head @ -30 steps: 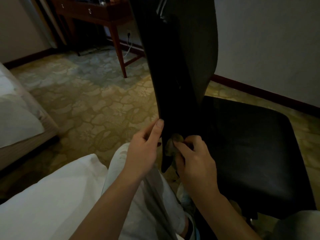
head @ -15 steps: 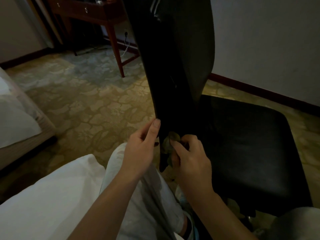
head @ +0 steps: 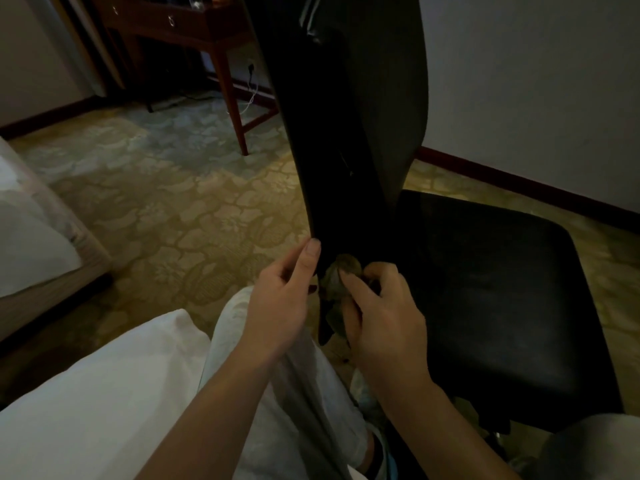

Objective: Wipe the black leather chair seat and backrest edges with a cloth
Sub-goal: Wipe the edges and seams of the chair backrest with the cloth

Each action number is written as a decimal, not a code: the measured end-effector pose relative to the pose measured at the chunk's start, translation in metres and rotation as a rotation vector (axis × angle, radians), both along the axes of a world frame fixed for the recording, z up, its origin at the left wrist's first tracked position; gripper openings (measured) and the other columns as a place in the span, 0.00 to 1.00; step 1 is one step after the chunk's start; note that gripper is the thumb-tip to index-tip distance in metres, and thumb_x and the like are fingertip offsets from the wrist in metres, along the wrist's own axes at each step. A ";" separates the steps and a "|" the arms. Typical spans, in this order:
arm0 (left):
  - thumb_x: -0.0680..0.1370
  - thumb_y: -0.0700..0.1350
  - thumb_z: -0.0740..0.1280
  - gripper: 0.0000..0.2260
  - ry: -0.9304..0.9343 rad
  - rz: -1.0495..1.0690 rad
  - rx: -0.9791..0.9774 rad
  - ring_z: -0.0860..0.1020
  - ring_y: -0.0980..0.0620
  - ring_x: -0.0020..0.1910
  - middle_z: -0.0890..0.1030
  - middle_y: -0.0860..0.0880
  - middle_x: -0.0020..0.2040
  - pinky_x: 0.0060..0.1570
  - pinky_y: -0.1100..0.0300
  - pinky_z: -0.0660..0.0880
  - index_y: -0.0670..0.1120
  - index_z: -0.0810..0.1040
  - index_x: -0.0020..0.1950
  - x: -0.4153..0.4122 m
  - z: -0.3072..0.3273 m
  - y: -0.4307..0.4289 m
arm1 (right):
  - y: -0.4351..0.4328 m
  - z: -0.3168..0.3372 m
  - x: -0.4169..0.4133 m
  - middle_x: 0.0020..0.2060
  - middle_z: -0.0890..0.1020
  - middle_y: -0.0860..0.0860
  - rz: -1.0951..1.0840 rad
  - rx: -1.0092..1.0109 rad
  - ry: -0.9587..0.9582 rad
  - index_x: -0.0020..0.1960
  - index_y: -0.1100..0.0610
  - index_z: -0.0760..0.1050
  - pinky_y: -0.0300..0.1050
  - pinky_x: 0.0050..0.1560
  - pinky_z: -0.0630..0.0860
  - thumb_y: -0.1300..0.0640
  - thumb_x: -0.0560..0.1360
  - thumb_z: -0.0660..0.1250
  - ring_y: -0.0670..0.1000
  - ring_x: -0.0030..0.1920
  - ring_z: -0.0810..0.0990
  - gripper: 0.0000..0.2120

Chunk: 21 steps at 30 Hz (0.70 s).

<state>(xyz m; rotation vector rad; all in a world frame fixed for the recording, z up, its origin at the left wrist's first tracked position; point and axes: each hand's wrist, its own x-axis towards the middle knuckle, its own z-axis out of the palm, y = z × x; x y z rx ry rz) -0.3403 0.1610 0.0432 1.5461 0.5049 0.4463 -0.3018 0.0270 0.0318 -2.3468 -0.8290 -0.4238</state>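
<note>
The black leather chair stands in front of me, its tall backrest (head: 349, 126) seen edge-on and its seat (head: 502, 296) to the right. My left hand (head: 280, 299) grips the backrest's lower left edge, thumb up along it. My right hand (head: 381, 313) holds a small bunched greenish cloth (head: 337, 277) and presses it against the bottom of the backrest edge. Most of the cloth is hidden by my fingers.
A wooden desk (head: 194, 26) stands at the back with a cable plugged in behind it. A bed with a white pillow (head: 27, 244) is at the left. Patterned carpet (head: 180, 202) covers the floor. My legs in light trousers (head: 284, 393) sit below the hands.
Both hands stay at the backrest's lower edge. The cloth in my right hand has shifted a little along that edge; my left hand keeps its grip.
</note>
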 end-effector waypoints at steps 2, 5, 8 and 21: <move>0.68 0.75 0.63 0.34 0.003 -0.002 0.025 0.81 0.57 0.59 0.83 0.58 0.58 0.58 0.49 0.79 0.55 0.79 0.66 0.000 -0.001 0.000 | -0.005 -0.014 -0.003 0.48 0.76 0.54 0.021 -0.077 0.068 0.55 0.56 0.81 0.42 0.27 0.70 0.49 0.75 0.57 0.56 0.43 0.77 0.19; 0.69 0.74 0.62 0.34 0.018 -0.012 0.042 0.80 0.59 0.60 0.83 0.59 0.59 0.59 0.50 0.79 0.55 0.78 0.67 0.000 -0.002 0.000 | -0.013 -0.022 -0.007 0.48 0.75 0.53 0.030 -0.066 0.079 0.56 0.55 0.81 0.38 0.28 0.68 0.53 0.76 0.62 0.54 0.43 0.77 0.14; 0.70 0.73 0.62 0.33 0.030 -0.012 0.032 0.80 0.58 0.60 0.83 0.57 0.59 0.60 0.49 0.78 0.53 0.79 0.67 0.000 -0.001 0.001 | -0.010 -0.004 -0.007 0.52 0.75 0.55 0.053 0.092 0.034 0.61 0.57 0.78 0.47 0.33 0.77 0.50 0.78 0.58 0.54 0.47 0.77 0.18; 0.69 0.75 0.63 0.35 0.024 -0.019 0.035 0.80 0.57 0.61 0.83 0.57 0.59 0.62 0.46 0.77 0.54 0.79 0.67 -0.001 -0.001 0.001 | -0.016 -0.024 -0.005 0.50 0.75 0.54 0.040 -0.048 0.081 0.59 0.56 0.80 0.43 0.29 0.74 0.55 0.76 0.64 0.54 0.43 0.77 0.14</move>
